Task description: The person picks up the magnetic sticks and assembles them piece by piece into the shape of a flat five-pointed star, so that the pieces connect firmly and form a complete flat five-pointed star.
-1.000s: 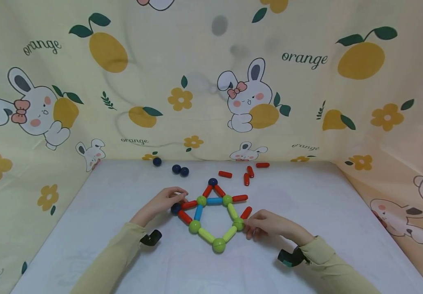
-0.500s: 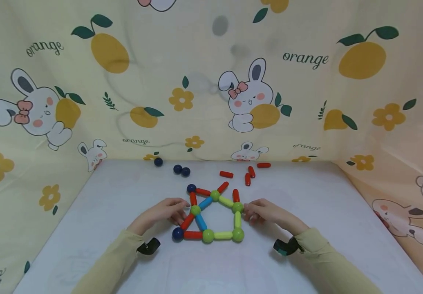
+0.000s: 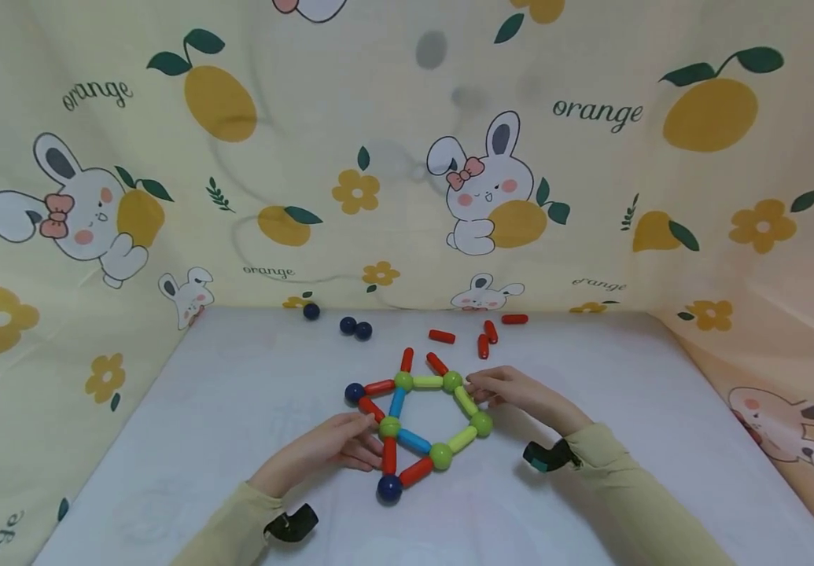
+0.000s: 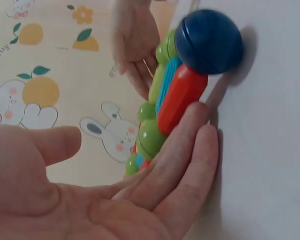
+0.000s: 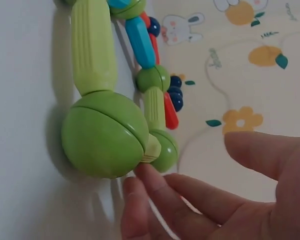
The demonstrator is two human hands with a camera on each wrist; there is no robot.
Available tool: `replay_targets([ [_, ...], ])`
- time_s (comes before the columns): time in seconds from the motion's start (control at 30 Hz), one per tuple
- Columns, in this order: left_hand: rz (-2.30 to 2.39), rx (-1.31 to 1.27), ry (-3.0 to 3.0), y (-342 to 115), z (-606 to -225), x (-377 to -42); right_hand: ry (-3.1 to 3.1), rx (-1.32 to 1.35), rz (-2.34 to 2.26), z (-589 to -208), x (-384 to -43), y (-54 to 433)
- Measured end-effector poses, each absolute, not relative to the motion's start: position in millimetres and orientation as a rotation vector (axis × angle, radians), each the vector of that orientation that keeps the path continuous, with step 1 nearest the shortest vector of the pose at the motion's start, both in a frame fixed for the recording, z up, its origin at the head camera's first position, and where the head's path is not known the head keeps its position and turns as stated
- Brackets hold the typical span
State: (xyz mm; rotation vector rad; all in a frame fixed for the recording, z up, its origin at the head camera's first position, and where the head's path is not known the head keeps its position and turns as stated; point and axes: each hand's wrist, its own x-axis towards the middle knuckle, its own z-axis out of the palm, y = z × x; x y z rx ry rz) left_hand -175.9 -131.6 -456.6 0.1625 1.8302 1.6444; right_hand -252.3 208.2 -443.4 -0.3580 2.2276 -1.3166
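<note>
Flat on the table lies a ring of green balls, joined by light-green rods and blue rods. Red rods and navy balls form two triangles on its left side; two more red rods stick out at the far side. My left hand touches the ring's left side, its extended fingers along a red rod and its thumb apart. At the far right, my right hand has its fingertips by a light-green rod, close to a green ball, thumb held away.
Several loose red rods lie toward the back of the white table. Loose navy balls sit at the back left. A printed cloth with rabbits and oranges rises behind and along the sides.
The ring has turned counterclockwise in the head view, its navy balls swinging from the far side to the left and near side. My left hand came nearer; my right hand moved away from me.
</note>
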Motion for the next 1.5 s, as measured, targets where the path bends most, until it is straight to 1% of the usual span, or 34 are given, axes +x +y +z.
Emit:
replay_targets([
  [0.1, 1.65, 0.176, 1.8, -130, -456, -173, 2.297, -0.372, -1.248, -442, -246, 213],
  [0.23, 1.647, 0.208, 1.803, -135, -451, -178, 2.365, -0.422, -1.188, -445, -232, 219],
  [0.47, 1.813, 0.171, 2.045, -152, -437, -204, 2.413, -0.511, -1.19, -452, -211, 228],
  [0.6, 1.823, 0.078, 2.227, -155, -441, -220, 2.452, -0.516, -1.237, -456, -206, 226],
  [0.73, 1.738, 0.033, 2.281, -154, -451, -228, 2.504, -0.51, -1.255, -461, -204, 222],
  [0.97, 1.705, 0.065, 2.277, -150, -458, -227, 2.642, -0.496, -1.251, -464, -202, 219],
  [1.17, 1.639, 0.054, 2.197, -150, -454, -219, 2.684, -0.399, -1.272, -460, -207, 221],
  [1.33, 1.572, 0.198, 2.065, -151, -451, -208, 2.691, -0.329, -1.279, -461, -213, 226],
  [1.5, 1.544, 0.294, 1.986, -153, -451, -202, 2.679, -0.319, -1.297, -461, -217, 229],
])
